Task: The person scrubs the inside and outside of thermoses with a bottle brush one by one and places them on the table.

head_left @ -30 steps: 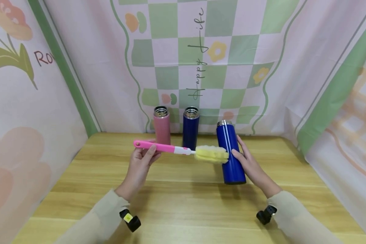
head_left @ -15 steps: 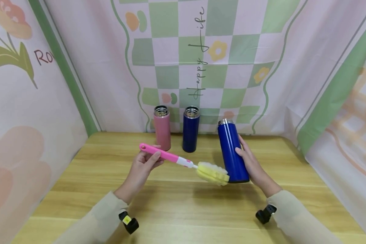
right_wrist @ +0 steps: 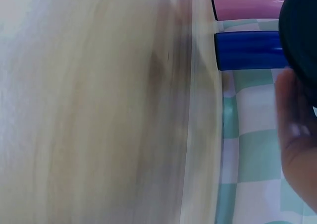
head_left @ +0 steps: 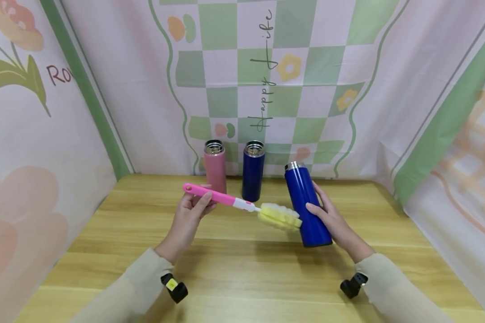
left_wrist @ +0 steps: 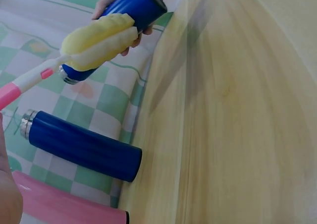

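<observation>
My left hand [head_left: 190, 213] pinches the pink handle of a bottle brush [head_left: 214, 196], thumb on top. Its yellow and white sponge head [left_wrist: 99, 40] points right and overlaps the side of a bright blue bottle [head_left: 309, 206]. That bottle is lidless, with a bare metal neck, and leans to the left in the grip of my right hand [head_left: 331, 220]. In the right wrist view, the bottle's dark round base [right_wrist: 302, 40] shows beside the fingers. Behind the brush stand a pink bottle [head_left: 215, 168] and a dark navy bottle [head_left: 253, 172], both upright with uncovered mouths.
The wooden table [head_left: 234, 278] runs back to a checkered curtain [head_left: 254, 67] right behind the standing bottles. Printed fabric [head_left: 32, 179] also hangs along the left and right sides. Each wrist carries a small black camera [head_left: 175, 288].
The brush head dipped along the bottle's side toward its base, then rose partway. The bottle's top now tilts further left. Both hands keep their holds, and the standing bottles stay put.
</observation>
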Action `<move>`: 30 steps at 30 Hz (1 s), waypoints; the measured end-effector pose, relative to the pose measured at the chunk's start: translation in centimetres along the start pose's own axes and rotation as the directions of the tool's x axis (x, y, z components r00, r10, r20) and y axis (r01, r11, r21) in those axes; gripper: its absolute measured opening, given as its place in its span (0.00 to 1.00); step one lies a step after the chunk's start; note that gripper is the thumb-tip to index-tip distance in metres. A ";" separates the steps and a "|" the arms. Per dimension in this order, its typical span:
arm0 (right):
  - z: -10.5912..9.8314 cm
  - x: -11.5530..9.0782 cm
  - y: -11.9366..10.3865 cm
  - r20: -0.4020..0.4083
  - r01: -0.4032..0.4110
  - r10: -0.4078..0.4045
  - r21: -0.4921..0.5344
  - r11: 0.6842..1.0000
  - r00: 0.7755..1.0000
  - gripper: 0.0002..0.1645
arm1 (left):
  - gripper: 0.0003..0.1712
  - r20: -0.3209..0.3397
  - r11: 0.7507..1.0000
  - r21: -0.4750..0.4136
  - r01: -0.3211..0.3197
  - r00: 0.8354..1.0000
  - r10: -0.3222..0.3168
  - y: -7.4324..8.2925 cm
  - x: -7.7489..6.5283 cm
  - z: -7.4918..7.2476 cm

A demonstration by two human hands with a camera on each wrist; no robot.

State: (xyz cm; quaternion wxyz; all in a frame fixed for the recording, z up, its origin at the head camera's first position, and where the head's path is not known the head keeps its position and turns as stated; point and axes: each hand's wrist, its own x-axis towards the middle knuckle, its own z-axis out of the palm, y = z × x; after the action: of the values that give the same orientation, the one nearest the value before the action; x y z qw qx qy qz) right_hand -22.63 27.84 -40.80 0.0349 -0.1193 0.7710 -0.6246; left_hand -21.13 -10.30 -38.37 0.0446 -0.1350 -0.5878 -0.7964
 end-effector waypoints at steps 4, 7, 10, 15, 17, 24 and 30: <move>0.0 -0.1 0.1 0.014 -0.007 0.007 -0.012 1.000 1.000 0.43 | 0.18 -0.016 1.000 -0.017 -0.007 1.000 0.007 0.2 0.3 0.0; -0.2 0.0 0.3 0.020 -0.009 0.010 -0.020 1.000 1.000 0.42 | 0.18 -0.019 0.999 -0.026 -0.028 0.999 0.027 0.4 0.5 0.1; -0.3 0.0 0.3 0.035 -0.002 0.004 -0.033 0.999 0.999 0.42 | 0.18 -0.031 0.998 -0.028 -0.054 0.998 0.053 0.7 0.7 0.0; -0.4 0.0 0.4 0.055 0.027 -0.024 -0.066 0.997 0.998 0.41 | 0.18 -0.084 0.995 -0.036 -0.093 0.992 0.090 1.0 1.2 -0.2; -0.4 -0.1 0.4 0.063 0.037 -0.032 -0.074 0.997 0.997 0.41 | 0.17 -0.112 0.993 -0.042 -0.109 0.988 0.104 1.0 1.4 -0.4; -0.1 -0.4 0.3 0.061 0.065 -0.061 -0.066 0.996 0.996 0.39 | 0.22 -0.165 0.989 -0.047 -0.141 0.977 0.132 1.1 1.9 -0.6; 0.3 -0.4 0.2 0.048 0.040 -0.038 -0.052 0.998 0.998 0.37 | 0.20 -0.193 0.986 -0.034 -0.165 0.969 0.156 1.1 1.8 -0.6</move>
State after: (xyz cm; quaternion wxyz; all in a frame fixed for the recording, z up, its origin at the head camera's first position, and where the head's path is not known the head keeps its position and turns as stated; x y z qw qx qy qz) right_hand -22.19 27.72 -41.05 0.0378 -0.1499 0.7837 -0.6016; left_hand -22.73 -11.04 -37.02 0.1612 -0.1067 -0.5482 -0.8137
